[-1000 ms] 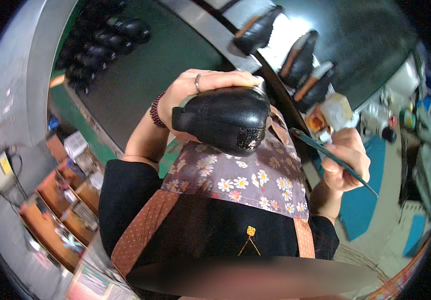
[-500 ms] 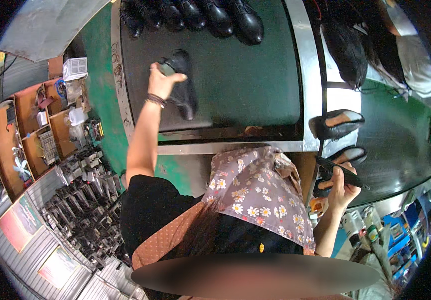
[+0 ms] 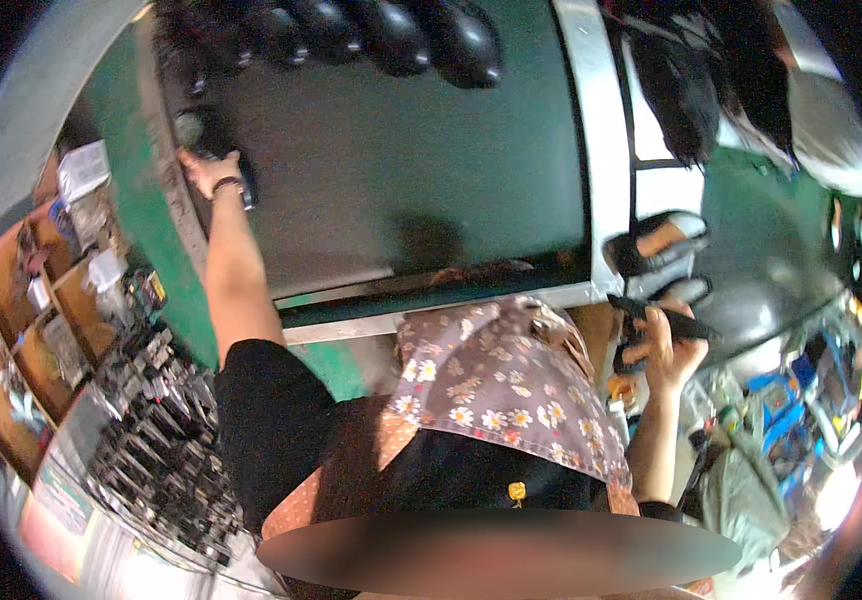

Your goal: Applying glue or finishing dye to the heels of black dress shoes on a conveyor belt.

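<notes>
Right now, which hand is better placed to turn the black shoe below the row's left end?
Likely the left hand, at that shoe; the right hand, farther away, holds a dark tool.

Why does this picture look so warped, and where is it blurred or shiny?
In the head view, the fisheye lens bows straight edges such as the metal border; in that same view, the left hand and the black shoe under it look smeared, perhaps from motion; at the head view's top, the row of black shoes shows bright highlights.
</notes>
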The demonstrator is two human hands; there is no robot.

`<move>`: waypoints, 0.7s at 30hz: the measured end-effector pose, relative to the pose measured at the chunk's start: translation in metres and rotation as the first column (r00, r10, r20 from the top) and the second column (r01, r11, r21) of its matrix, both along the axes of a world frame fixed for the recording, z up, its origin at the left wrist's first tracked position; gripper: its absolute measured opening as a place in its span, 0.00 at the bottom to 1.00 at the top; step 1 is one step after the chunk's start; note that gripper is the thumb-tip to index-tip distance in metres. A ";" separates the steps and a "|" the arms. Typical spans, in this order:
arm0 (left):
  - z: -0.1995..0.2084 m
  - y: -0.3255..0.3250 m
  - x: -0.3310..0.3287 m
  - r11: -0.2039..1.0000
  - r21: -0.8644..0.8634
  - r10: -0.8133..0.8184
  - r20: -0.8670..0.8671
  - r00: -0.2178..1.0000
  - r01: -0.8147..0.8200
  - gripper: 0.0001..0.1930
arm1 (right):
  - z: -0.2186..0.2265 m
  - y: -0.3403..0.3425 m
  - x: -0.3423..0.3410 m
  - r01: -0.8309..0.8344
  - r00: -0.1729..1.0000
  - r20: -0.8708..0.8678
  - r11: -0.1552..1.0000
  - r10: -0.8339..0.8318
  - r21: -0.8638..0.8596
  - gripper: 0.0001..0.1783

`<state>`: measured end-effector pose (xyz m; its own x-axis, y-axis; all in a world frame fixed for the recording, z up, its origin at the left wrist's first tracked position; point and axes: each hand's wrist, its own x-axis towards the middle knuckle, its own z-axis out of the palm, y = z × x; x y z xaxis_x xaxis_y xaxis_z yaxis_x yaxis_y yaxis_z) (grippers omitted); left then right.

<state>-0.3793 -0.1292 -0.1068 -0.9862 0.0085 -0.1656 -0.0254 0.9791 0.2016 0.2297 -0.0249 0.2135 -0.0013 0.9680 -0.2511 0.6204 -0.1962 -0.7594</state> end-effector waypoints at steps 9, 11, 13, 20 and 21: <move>0.062 0.150 0.253 0.175 0.343 -0.750 -0.561 0.350 0.923 0.42 | -0.022 -0.041 0.044 0.126 0.985 -0.137 0.978 -0.103 0.167 0.09; 0.079 0.183 0.345 -0.160 0.494 -0.834 -0.530 0.150 0.854 0.40 | -0.022 -0.058 0.056 0.234 0.954 -0.231 0.957 -0.193 0.169 0.12; 0.067 0.195 0.416 -0.350 0.530 -0.869 -0.493 -0.055 0.772 0.39 | -0.044 -0.082 0.057 0.322 0.928 -0.250 0.934 -0.278 0.157 0.12; 0.075 0.219 0.539 -0.183 0.387 -0.947 0.179 -0.268 0.904 0.58 | -0.073 -0.133 0.060 0.643 0.762 -0.295 0.727 -0.576 0.240 0.15; 0.044 0.226 0.532 -0.183 0.420 -0.970 0.072 -0.234 0.889 0.55 | -0.080 -0.139 0.059 0.709 0.696 -0.326 0.683 -0.640 0.173 0.15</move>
